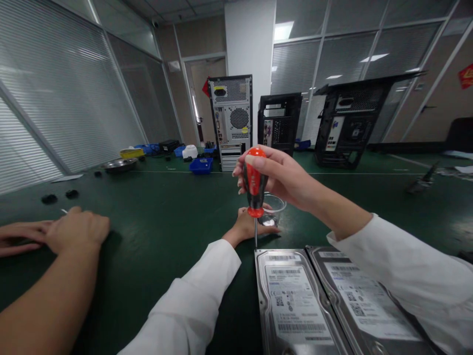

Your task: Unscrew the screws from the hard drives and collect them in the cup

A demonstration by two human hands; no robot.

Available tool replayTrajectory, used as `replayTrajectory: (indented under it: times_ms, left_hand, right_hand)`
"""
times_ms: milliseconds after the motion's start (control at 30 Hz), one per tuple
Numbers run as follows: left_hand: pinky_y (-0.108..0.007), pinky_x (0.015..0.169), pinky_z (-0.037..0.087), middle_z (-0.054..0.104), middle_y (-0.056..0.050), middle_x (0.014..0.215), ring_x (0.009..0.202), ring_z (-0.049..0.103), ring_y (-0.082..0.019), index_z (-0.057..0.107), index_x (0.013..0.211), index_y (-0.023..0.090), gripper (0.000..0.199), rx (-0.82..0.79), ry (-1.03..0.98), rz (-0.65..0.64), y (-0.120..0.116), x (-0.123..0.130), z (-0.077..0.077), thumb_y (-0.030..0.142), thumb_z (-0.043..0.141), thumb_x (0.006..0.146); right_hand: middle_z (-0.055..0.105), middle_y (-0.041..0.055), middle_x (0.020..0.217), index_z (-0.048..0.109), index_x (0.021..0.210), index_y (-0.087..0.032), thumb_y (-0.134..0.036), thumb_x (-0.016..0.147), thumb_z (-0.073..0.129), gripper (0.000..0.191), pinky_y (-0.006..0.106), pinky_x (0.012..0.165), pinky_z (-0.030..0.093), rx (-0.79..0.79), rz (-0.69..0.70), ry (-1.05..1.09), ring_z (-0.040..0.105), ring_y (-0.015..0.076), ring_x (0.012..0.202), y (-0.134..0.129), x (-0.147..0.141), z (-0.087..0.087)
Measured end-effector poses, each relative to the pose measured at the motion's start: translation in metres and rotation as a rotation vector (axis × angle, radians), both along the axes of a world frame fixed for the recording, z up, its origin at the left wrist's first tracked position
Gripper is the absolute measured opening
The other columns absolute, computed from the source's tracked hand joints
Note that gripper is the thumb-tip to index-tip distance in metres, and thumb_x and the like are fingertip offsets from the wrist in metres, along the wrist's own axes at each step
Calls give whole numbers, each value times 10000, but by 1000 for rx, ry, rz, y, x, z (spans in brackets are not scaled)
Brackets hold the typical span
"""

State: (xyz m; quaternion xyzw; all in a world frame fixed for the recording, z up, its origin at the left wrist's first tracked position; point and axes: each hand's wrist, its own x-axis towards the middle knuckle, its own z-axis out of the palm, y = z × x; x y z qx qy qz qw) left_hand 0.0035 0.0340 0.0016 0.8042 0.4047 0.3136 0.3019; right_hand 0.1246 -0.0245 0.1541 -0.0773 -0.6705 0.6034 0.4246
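My right hand [273,170] is closed around the red and black handle of a screwdriver [255,182]. The screwdriver stands upright, its metal shaft pointing down to the far left corner of a silver hard drive [291,301]. Behind the shaft, my left hand [246,226] curls around a clear plastic cup [279,206], partly hidden by the screwdriver. Small shiny pieces lie at the bottom of the cup, too small to name. A second hard drive [364,296] lies flat to the right of the first, under my right forearm.
Another person's hands [79,227] rest on the green table [158,207] at left. Computer cases [232,123] stand along the back. A blue tray [200,166], a metal bowl [120,164] and a yellow tray [132,153] sit at the far left. A dark tool [422,183] lies right.
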Motion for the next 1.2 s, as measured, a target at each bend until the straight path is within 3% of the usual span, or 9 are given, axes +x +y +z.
replayTrajectory:
  times_ms: [100,233,333,467,633,800,933,1033,1200]
  left_hand:
    - [-387,1063,439,607,-29,1194,1191,533,-279,624,1106,237,590,15,32,9,0,0,0,483,890,640]
    - [-405,1064,437,624,-38,1148,1167,546,-286,629,1110,237,600,29,53,22,0,0,-1,518,879,643]
    - [-391,1066,436,618,-29,1167,1187,534,-284,645,1080,241,572,26,42,10,1,0,-2,495,891,631]
    - [-362,1071,435,608,-12,1198,1207,523,-271,649,1058,245,542,12,-5,-9,1,0,-2,458,901,628]
    - [-381,1061,449,611,-27,1189,1195,532,-275,621,1119,240,601,-2,25,7,-2,-1,2,472,895,637]
    - [-403,1062,449,610,-37,1189,1186,538,-278,617,1137,237,593,7,55,13,-2,0,2,484,875,663]
    - [-381,1068,443,611,-29,1192,1190,537,-275,635,1094,234,582,2,20,15,0,0,-1,463,899,628]
    - [-363,1071,440,615,-23,1186,1188,540,-266,636,1081,228,567,-8,-22,-5,-1,0,0,452,900,633]
    - [-379,1063,447,608,-33,1203,1199,533,-280,612,1154,236,629,9,23,0,-3,-1,3,466,895,641]
  right_hand:
    - [694,-4,843,486,905,-183,-278,811,765,310,224,687,585,18,5,2,659,92,695,-1,0,-1]
    - [566,-74,647,486,926,-195,-309,863,709,258,205,607,550,43,26,8,559,66,555,0,1,-1]
    - [572,-28,726,560,973,-166,-437,921,573,276,240,630,566,14,66,25,571,89,604,0,1,0]
    - [591,9,889,609,1047,-152,-421,925,565,298,260,716,598,-9,114,4,634,115,744,0,2,0]
    - [647,-7,864,514,935,-169,-298,844,728,267,226,678,589,17,58,13,655,95,715,-1,0,-1]
    - [554,-82,636,455,928,-197,-294,860,704,275,193,556,523,33,79,21,540,61,518,-4,-2,-1]
    - [584,-13,799,566,1035,-153,-416,917,572,289,246,684,577,-13,134,2,600,94,668,-3,-1,0]
    - [607,11,923,594,1061,-146,-396,910,613,293,240,742,591,-17,111,-13,642,104,775,-1,-1,0]
    - [660,-20,844,463,970,-199,-306,847,726,309,237,668,580,28,71,-24,661,103,699,-2,-2,-3]
